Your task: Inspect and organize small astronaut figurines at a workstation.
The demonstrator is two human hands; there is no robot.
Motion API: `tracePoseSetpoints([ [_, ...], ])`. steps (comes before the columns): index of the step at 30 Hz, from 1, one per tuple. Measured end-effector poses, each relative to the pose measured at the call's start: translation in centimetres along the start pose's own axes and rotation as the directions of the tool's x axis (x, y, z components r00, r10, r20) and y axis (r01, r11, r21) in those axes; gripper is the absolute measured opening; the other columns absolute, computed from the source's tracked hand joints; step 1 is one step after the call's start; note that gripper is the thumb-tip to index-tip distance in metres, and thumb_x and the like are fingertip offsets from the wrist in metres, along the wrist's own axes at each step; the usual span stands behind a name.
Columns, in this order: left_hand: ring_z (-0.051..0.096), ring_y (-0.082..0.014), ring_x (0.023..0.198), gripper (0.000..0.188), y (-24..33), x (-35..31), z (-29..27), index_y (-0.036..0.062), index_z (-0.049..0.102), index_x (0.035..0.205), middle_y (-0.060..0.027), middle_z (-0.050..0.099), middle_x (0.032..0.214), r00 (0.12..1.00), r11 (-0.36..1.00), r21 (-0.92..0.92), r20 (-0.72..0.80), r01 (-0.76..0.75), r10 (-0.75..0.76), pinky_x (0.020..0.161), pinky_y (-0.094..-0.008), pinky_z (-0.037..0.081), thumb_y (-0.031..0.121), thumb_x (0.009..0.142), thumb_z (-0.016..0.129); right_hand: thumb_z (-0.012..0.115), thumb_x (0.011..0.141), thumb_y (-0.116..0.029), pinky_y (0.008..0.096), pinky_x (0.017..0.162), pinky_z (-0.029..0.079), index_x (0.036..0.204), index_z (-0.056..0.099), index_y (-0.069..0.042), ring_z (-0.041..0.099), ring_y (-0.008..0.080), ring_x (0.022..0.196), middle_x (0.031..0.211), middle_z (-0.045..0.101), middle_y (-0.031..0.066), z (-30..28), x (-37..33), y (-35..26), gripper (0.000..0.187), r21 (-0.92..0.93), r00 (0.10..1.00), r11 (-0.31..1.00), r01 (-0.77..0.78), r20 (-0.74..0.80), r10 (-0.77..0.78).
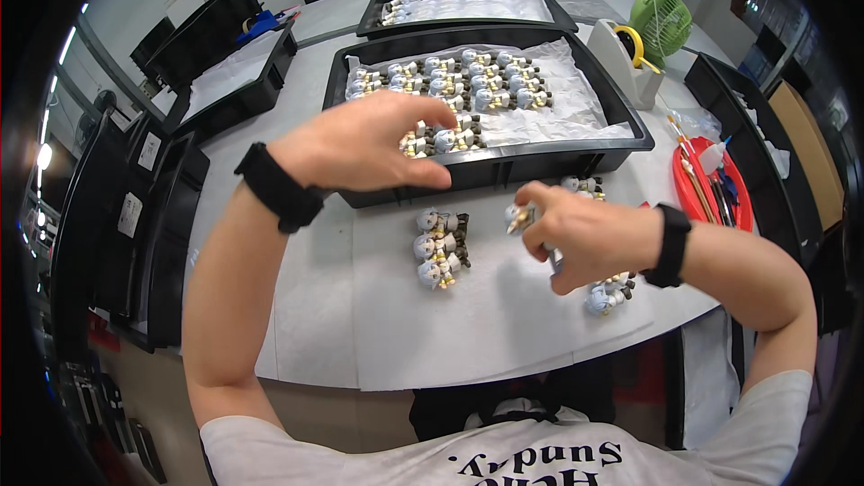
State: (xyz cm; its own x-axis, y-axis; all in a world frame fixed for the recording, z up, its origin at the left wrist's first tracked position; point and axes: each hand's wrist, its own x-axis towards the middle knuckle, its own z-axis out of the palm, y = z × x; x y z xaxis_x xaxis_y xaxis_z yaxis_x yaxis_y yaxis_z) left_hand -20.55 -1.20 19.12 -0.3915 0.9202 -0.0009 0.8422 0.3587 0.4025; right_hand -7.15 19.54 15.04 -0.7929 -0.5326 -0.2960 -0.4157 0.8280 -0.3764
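My left hand [373, 139] hovers over the front left of a black tray [504, 166], its thumb and fingers apart with nothing seen between them. Small pale-haired figurines [490, 99] lie in rows on the white paper inside the tray; the hand hides some of them. My right hand [585, 234] is closed on a figurine [519, 217] above the table, right of the middle; only part of it shows past the fingers. Three figurines [436, 247] lie stacked side by side on the table between the hands. More figurines [610, 294] lie beside and partly behind my right hand.
Behind stands another paper-lined black tray [468, 13] with a few figurines. At right are a white tape dispenser [630, 67], a green fan [661, 18] and a red dish [688, 184] of brushes. More black trays [238, 90] flank the white table [315, 324].
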Motion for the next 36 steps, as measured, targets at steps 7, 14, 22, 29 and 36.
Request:
tracePoseSetpoints([
  [7,0.054,-0.0303,0.099,0.047,-2.6,4.7,0.4,0.0003,0.054,0.107,-0.0189,0.056,0.105,0.992,0.987,0.101,0.014,0.124,-0.126,0.085,-0.035,0.043,0.029,0.073,0.067,0.066,0.06,-0.015,0.0365,0.075,0.046,0.083,0.055,-0.002,0.055,0.0345,0.086,0.116,0.04,0.0238,5.0,1.8,3.9,0.029,0.198,0.983,0.976,0.095,-0.172,-0.06],
  [14,0.05,-0.0295,0.103,0.049,-5.2,11.5,1.8,0.0031,0.054,0.108,-0.0175,0.056,0.105,0.992,0.973,0.225,0.098,0.056,-0.08,0.088,-0.0347,0.041,0.032,0.07,0.067,0.065,0.071,-0.029,0.0368,0.066,0.048,0.088,0.056,-0.005,0.06,0.0292,0.075,0.097,0.054,0.0173,-0.2,0.8,3.7,0.031,-0.08,0.939,0.982,0.174,-0.288,-0.189],
  [22,0.042,-0.0326,0.11,0.072,-9.0,19.2,4.2,0.0098,0.045,0.118,-0.0178,0.042,0.114,0.982,0.962,0.25,0.119,0.111,-0.144,0.092,-0.0372,0.036,0.043,0.06,0.072,0.063,0.064,-0.007,0.0331,0.073,0.046,0.098,0.056,-0.002,0.056,0.0266,0.087,0.091,0.057,0.0145,-10.4,7.9,14.7,0.035,-0.163,0.944,0.984,-0.064,-0.331,0.007],
  [29,0.038,-0.0327,0.115,0.09,-10.1,21.1,5.3,0.0094,0.044,0.122,-0.0168,0.037,0.122,0.94,0.931,0.308,0.21,0.197,-0.269,0.095,-0.0372,0.035,0.058,0.051,0.069,0.077,0.05,-0.021,0.0345,0.088,0.04,0.121,0.04,-0.012,0.045,0.0306,0.108,0.119,0.041,0.0145,-9.3,13.4,19.2,0.08,-0.158,0.931,0.922,-0.354,0.035,0.363],
  [36,0.043,-0.0331,0.112,0.091,-9.8,21.7,5.7,0.0039,0.044,0.12,-0.0182,0.037,0.119,0.94,0.918,0.306,0.147,0.252,-0.306,0.092,-0.0369,0.039,0.054,0.05,0.071,0.077,0.049,-0.025,0.0342,0.092,0.038,0.126,0.035,-0.013,0.038,0.0304,0.115,0.124,0.031,0.0158,-8.4,13.2,21.0,0.089,-0.113,0.965,0.959,-0.261,-0.004,0.262],
])
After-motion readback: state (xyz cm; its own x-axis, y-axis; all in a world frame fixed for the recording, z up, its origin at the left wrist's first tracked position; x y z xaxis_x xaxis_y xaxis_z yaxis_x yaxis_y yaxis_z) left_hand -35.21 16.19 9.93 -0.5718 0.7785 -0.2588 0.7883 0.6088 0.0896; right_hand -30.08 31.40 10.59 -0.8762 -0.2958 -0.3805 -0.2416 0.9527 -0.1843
